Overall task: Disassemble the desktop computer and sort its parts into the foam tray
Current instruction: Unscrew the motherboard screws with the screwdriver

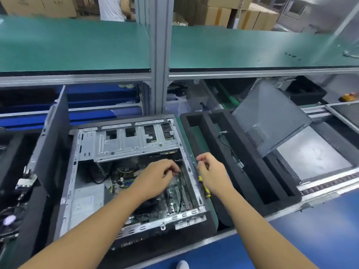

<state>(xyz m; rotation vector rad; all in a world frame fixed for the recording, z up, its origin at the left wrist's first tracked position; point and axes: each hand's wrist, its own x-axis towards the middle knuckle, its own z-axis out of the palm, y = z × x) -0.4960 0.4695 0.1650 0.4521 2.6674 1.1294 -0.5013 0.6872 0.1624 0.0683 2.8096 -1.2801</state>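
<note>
I find the case [73, 171] open, one cable [228, 147] in the foam tray [252, 171], motherboard [174, 199] not yet out; my left hand [155, 177] pinches a lead [181, 191], right hand [211, 171] curled, hold unclear

Factory line workstation for electronics teardown. An aluminium post [159, 55] at 12 o'clock carries a green-matted shelf [77, 45]. Stacked cardboard boxes [223, 14] behind it, 12 to 1 o'clock, look like a warehouse, with a person in a white shirt [111, 8] among them. Roller track [330, 183] at 3 o'clock. Opened computer case [128, 144] and black foam tray [258, 181] on the bench, centre.
</note>
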